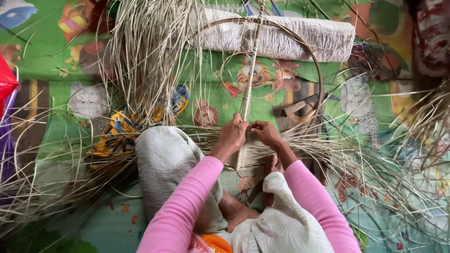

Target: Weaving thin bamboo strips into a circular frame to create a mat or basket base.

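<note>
The left hand (233, 135) and right hand (265, 132) are meeting at the woven band (253, 152) of a basket frame (315, 70), both pinching thin cane strands (154, 51) against its middle rib (251, 70). The frame is lying on a colourful mat (51, 61), just beyond the person's knees, with a rolled white cloth (300, 37) sitting behind it.

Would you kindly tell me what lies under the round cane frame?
Under the cane frame lie a cartoon-printed green mat, a rolled white cloth and a knife-like tool. Woven strips hide what is beneath its near edge.
</note>
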